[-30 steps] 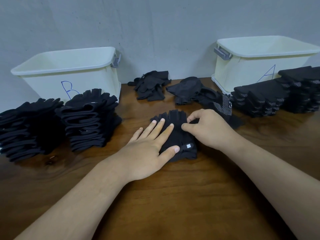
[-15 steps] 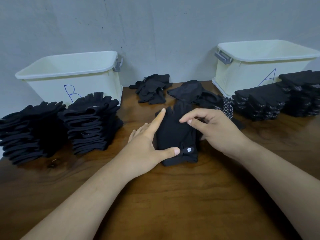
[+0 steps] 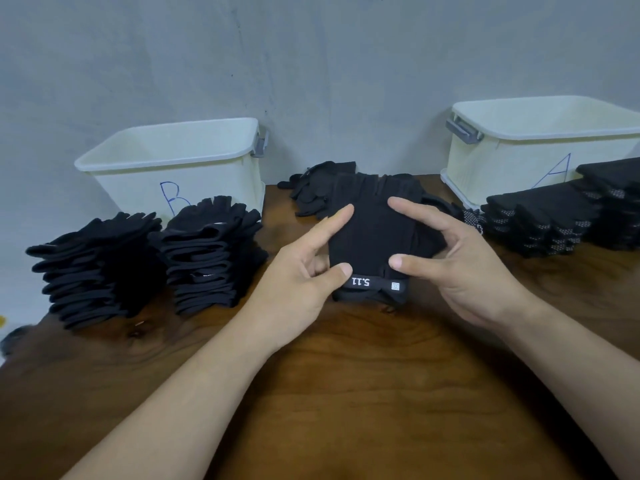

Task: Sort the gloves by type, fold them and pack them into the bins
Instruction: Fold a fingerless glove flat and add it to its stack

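Folded fingerless glove squared up between both hands

The folded glove (image 3: 370, 237) sits at the centre of the wooden table (image 3: 346, 393), tilted up towards the camera, with its lower edge at or just above the wood. The left hand (image 3: 298, 271) grips its left side: the thumb presses the front just beside the white-lettered wrist strap (image 3: 374, 283), the index finger lies straight along the edge, and the other fingers curl out of sight behind. The right hand (image 3: 460, 268) mirrors this on the other side, thumb on the front and index finger hooked over the upper part. Held from both sides like this, the fold probably cannot spring open while its edges are evened.

Two stacks of plain folded gloves (image 3: 211, 258) stand in front of bin B (image 3: 214, 181), and stacks of dotted gloves (image 3: 540, 220) stand in front of bin A (image 3: 502, 168), so each type waits by its own bin. A loose unsorted pile (image 3: 315, 192) lies behind the held glove, between the bins. This glove looks like the plain kind, so the left stacks seem its likely place. Neither bin's inside shows any gloves, so packing appears not yet begun
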Tool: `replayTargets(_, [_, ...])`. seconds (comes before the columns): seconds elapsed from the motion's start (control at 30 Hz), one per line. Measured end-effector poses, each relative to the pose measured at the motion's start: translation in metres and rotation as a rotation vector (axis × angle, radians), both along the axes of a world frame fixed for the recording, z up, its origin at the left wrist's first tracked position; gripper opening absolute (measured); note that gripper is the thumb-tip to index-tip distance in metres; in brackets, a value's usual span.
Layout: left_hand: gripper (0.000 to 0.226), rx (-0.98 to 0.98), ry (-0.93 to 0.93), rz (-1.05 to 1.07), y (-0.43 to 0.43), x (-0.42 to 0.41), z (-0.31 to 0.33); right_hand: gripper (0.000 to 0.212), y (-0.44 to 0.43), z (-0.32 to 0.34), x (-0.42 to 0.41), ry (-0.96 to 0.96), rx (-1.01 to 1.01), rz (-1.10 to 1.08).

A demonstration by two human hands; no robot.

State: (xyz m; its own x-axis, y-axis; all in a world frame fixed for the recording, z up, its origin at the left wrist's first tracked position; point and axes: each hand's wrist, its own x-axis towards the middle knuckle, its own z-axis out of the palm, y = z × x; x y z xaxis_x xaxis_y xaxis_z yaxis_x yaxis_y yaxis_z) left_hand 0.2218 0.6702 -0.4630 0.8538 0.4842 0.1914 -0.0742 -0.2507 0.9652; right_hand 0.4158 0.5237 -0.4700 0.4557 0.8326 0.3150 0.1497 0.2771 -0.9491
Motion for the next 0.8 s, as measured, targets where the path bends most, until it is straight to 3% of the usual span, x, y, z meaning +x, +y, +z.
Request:
replayTargets(0.1, [0.075,0.028,-0.019,0.014,0.003,-0.001,0.006,0.074,0.001,0.006,-0.007,-0.066,-0.012,-0.013])
replayTargets(0.27, [0.076,0.056,-0.105,0.071,0.014,-0.012,0.030,0.074,0.020,0.027,-0.031,-0.013,0.028,-0.041])
replayTargets(0.57, [0.071,-0.075,-0.326,0.408,0.077,-0.062,0.070,0.058,0.133,0.090,-0.098,0.221,-0.013,0.046])
replayTargets(0.73, [0.067,-0.227,-0.097,0.601,0.121,-0.090,0.064,0.041,0.190,0.085,-0.120,0.338,-0.250,0.130])
replayTargets(0.8, [0.031,-0.234,-0.017,0.562,0.126,-0.095,0.060,0.030,0.204,0.081,-0.118,0.428,-0.331,0.140])
